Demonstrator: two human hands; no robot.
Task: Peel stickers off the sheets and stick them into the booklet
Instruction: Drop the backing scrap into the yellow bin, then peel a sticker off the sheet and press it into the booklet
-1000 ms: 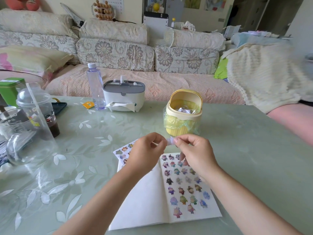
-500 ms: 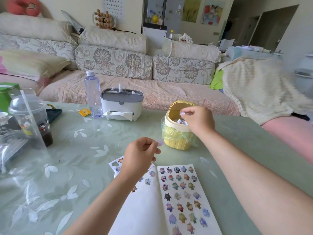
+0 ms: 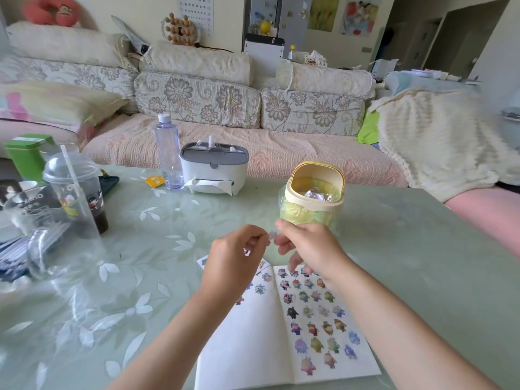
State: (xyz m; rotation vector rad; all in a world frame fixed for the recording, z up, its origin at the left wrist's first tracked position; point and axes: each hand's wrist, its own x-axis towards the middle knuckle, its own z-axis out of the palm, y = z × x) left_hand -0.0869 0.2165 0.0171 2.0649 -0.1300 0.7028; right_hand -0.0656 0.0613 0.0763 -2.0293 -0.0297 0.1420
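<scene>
Pale lilac sticker (image 3: 272, 235) sat pinched in the left hand (image 3: 233, 257), held up in the air over the far edge of the booklet (image 3: 247, 347).

Half a sec earlier the right hand (image 3: 309, 246) was over at the yellow mini bin (image 3: 315, 192). It then came back & met the left, thumb + forefinger closing at the sticker's other edge. Couldn't tell if it actually gripped or only touched.

Probably the scrap was binned and the sticker was being passed over for placing, so peel done, stick-down not yet.

Booklet lay open on the bench (image 3: 422, 263). Its right pg was nearly full of stickers. The left pg was mostly blank, w/ a few near the top by the spine, so that's the likely spot.

A sticker sheet (image 3: 204, 260) poked out from under the booklet's far-left corner.

Room:
- The bin stood just beyond the right hand's knuckles, its bag close, so not much slack fwd.
- Straight down to the pages there was nothing btwn.
- Bare bench lay to the right of the booklet.
- The lidded cup (image 3: 76, 192) & clutter on the left were well apart.
- The bench's near edge was out of view.
</scene>
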